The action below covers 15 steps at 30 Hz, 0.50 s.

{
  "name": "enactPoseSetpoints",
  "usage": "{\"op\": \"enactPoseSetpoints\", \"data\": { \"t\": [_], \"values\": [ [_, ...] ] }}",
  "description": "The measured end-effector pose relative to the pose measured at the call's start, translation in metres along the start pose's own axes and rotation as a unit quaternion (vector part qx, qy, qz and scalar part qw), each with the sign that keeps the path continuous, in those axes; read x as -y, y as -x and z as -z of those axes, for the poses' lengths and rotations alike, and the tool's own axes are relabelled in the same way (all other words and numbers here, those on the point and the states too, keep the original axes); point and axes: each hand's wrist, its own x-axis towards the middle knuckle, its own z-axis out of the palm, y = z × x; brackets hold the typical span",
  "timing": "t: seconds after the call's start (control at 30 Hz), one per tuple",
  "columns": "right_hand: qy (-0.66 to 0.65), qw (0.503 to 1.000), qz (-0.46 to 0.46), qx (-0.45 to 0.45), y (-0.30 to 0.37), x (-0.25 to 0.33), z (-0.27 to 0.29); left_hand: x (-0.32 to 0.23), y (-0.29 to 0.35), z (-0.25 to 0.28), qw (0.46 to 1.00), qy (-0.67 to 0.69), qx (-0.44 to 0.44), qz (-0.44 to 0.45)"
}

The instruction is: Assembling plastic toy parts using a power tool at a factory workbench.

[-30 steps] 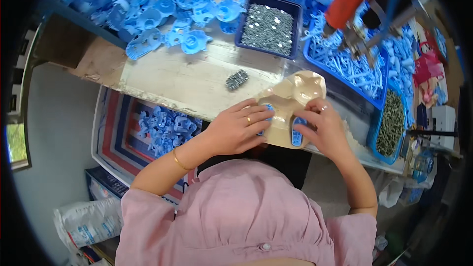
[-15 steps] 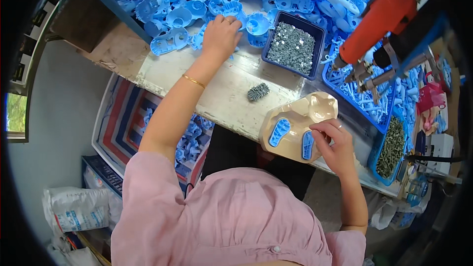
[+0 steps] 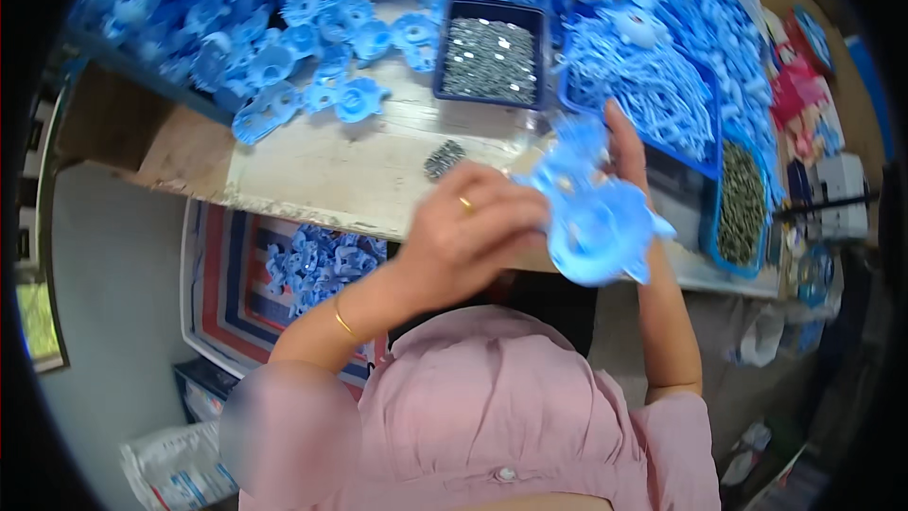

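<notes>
A light-blue moulded plastic shell [image 3: 601,232], with rounded cups and small pointed ears, is held up above the bench edge, blurred by motion. My left hand [image 3: 463,227] is closed on its left side, fingertips at the rim. My right hand [image 3: 628,149] is at its right side, with fingers along the upper edge; the shell covers most of this hand. Behind the shell the beige fixture [image 3: 532,157] is almost wholly hidden. A small heap of metal screws [image 3: 445,160] lies on the bench just beyond my left hand.
Many blue shells [image 3: 270,61] pile up across the back. A navy tray of small metal parts [image 3: 490,59] stands mid-bench. Right of it are a blue basket of thin blue pieces [image 3: 653,85] and a screw tray [image 3: 741,203]. A striped bin [image 3: 222,274] stands below left.
My left hand has come back from the pile with a blue shell, over the fixture. My right hand has moved up from the fixture to the shell. The view has shifted right.
</notes>
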Motion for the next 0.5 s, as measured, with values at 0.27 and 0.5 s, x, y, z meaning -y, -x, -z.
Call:
{"op": "enactPoseSetpoints", "data": {
  "t": [0.27, 0.5],
  "values": [
    [-0.092, 0.941, -0.325, -0.01, 0.194, 0.034, 0.168, -0.054, -0.008, -0.109, 0.761, 0.504, 0.3, 0.278],
    [-0.324, 0.846, -0.226, -0.357, 0.415, -0.059, 0.227, -0.049, 0.0, -0.141, 0.736, 0.494, 0.337, 0.317]
  ]
}}
